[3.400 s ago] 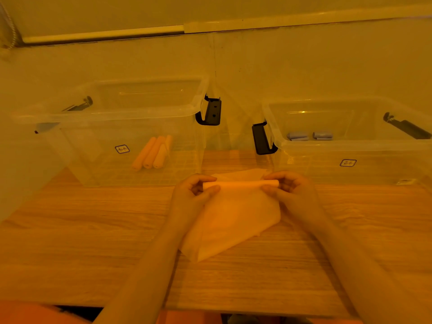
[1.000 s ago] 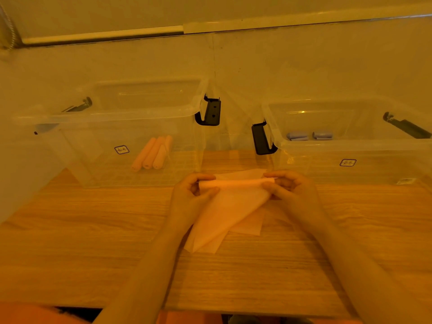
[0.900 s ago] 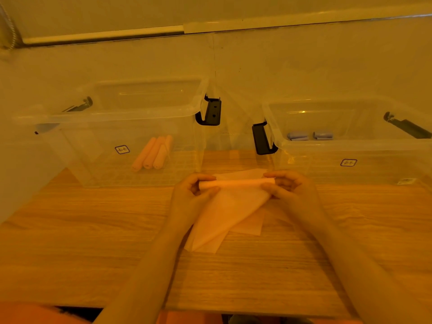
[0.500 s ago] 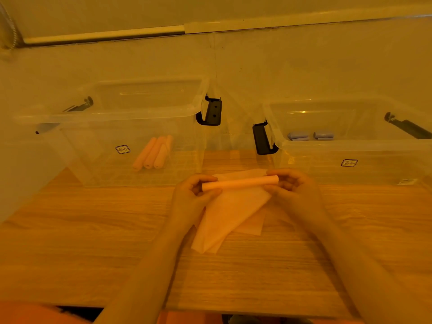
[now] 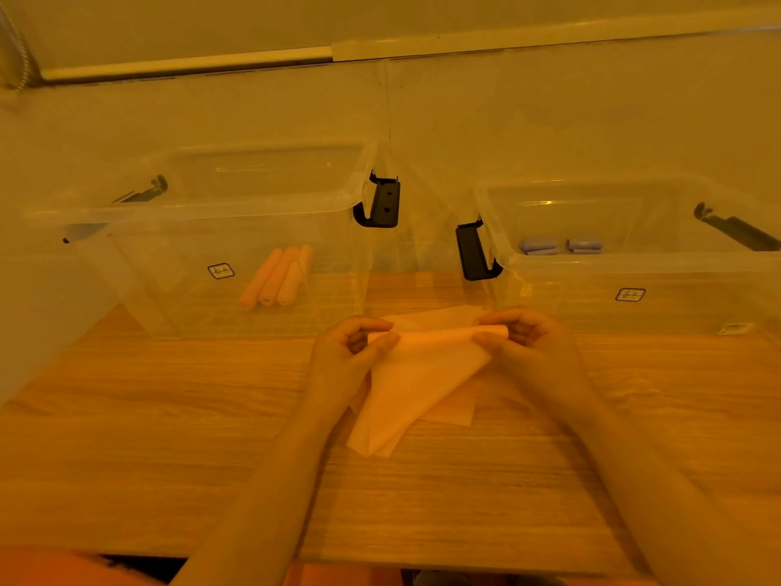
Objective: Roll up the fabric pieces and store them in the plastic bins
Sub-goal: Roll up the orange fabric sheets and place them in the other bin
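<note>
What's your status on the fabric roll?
Left hand and right hand pinch the orange fabric, partly rolled, tail hanging to the table. Both bins open. Nothing in the way.

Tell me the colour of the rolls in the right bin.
Blue-grey, two rolls seen through the right bin, head view.

Bin labels (image 5: 220,271) too small to read (same on right bin (image 5: 630,294)); right bin's far latch (image 5: 737,232) cut by frame edge; forearms cropped below.
</note>
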Demonstrator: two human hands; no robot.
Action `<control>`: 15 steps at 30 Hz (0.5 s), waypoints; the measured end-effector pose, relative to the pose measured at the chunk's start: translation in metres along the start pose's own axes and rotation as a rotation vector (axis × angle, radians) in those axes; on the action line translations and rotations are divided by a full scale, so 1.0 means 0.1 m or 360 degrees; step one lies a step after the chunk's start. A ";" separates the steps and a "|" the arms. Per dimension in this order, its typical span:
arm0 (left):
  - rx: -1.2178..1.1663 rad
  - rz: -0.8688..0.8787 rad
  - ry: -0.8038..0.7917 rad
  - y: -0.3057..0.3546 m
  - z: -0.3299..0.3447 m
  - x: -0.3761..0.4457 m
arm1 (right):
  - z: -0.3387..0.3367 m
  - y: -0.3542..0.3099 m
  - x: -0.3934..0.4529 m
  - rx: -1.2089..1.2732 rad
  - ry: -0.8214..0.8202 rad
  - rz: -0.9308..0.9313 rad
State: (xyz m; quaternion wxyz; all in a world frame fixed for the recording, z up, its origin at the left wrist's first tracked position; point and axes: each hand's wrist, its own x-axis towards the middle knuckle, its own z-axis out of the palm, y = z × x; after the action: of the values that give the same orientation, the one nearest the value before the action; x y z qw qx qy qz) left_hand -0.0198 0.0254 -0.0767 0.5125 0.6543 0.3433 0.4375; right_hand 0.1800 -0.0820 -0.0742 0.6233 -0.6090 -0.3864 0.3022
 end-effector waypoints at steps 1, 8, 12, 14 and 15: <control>-0.0037 -0.0013 -0.0021 -0.01 -0.01 0.01 | 0.00 0.00 0.01 -0.0025 0.0019 -0.0005; 0.0038 -0.0024 -0.0027 0.01 0.00 0.00 | -0.01 0.01 0.01 -0.0050 0.0019 0.0002; 0.0110 -0.0022 0.0006 0.00 -0.01 0.00 | -0.01 0.01 0.02 -0.0071 -0.0009 0.0029; 0.0138 0.0001 0.0017 0.00 -0.01 0.00 | 0.00 0.02 0.02 -0.0080 -0.0014 0.0027; 0.0144 0.0008 0.0029 0.01 0.00 0.00 | 0.00 0.03 0.02 -0.0093 -0.0019 0.0017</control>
State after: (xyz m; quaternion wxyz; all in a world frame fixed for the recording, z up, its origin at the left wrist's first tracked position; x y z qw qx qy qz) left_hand -0.0203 0.0252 -0.0761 0.4782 0.6736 0.3657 0.4287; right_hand 0.1814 -0.0803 -0.0766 0.6012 -0.6272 -0.3956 0.2978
